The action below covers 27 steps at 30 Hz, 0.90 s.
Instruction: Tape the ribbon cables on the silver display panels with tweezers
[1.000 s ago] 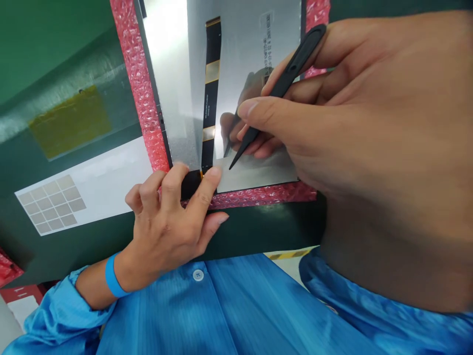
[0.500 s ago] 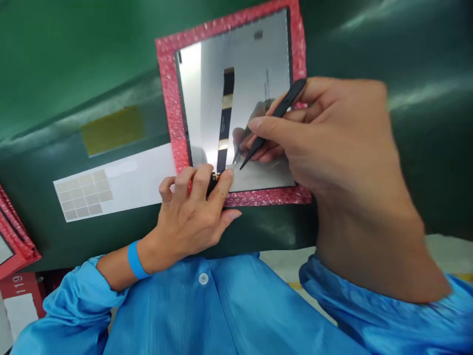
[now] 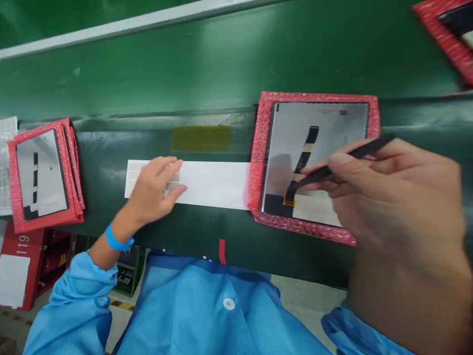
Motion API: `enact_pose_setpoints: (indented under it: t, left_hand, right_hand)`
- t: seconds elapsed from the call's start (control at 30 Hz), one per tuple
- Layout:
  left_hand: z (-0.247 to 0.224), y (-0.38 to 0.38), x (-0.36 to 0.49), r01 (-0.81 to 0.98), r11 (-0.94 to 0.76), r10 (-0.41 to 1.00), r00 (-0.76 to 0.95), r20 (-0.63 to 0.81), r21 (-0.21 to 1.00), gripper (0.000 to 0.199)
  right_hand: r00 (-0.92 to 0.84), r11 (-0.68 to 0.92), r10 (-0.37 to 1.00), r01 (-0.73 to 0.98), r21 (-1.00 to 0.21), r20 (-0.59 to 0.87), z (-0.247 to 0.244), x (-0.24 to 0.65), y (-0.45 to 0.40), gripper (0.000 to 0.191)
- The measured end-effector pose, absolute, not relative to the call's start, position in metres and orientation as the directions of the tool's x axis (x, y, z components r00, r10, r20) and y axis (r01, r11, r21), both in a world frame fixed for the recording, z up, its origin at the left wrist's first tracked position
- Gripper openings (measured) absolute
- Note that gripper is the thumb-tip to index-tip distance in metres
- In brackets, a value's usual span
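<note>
My right hand (image 3: 391, 197) grips slim black tweezers (image 3: 332, 170), their tip down near the lower end of a dark flex cable (image 3: 303, 154). That cable lies on the silvery back of a display panel (image 3: 332, 123), which rests on a red bubble-wrap pouch (image 3: 318, 98). Over the left part of a white sheet (image 3: 218, 185) is my left hand (image 3: 153, 190), thumb and fingers apart, with nothing visible between them. Pale rectangular stickers (image 3: 135, 172) on the sheet are partly hidden beneath it.
Stacked panels on red bubble pouches (image 3: 76, 182) lie at the left. Another red pouch (image 3: 443, 39) shows at the top right. A yellowish strip (image 3: 200, 138) is on the green mat (image 3: 207, 222). Below left stands a red bin (image 3: 24, 266) marked 119.
My left hand has left the panel's lower edge and moved left over the stickers. The right hand keeps the tweezers above the panel. The view has shifted, showing more of the table.
</note>
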<state>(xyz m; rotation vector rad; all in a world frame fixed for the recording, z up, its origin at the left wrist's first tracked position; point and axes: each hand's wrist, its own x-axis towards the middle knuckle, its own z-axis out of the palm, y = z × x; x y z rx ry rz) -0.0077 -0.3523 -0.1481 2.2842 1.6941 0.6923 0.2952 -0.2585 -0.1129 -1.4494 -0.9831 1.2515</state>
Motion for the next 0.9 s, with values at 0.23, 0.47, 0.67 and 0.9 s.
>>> enact_pose_setpoints:
  t: [0.23, 0.47, 0.67, 0.9]
  left_hand:
    - [-0.161, -0.346, -0.058, 0.878, -0.341, 0.938, 0.340, 0.061, 0.336, 0.071]
    - [-0.164, -0.346, -0.048, 0.882, -0.355, 0.934, 0.348, 0.078, 0.310, 0.076]
    - [-0.164, -0.345, -0.047, 0.874, -0.357, 0.933, 0.353, 0.074, 0.330, 0.073]
    - [-0.164, -0.346, -0.045, 0.876, -0.353, 0.934, 0.353, 0.060, 0.330, 0.071]
  right_hand:
    - [-0.218, -0.058, 0.975, -0.065, -0.996, -0.043, -0.150, 0.171, -0.275, 0.031]
    - [-0.225, 0.003, 0.974, 0.042, -0.999, -0.006, -0.174, 0.166, -0.273, 0.029]
    - [-0.233, -0.015, 0.972, 0.103, -0.995, -0.039, -0.172, 0.166, -0.274, 0.035]
    - [-0.267, -0.011, 0.963, 0.136, -0.991, -0.048, -0.172, 0.165, -0.272, 0.032]
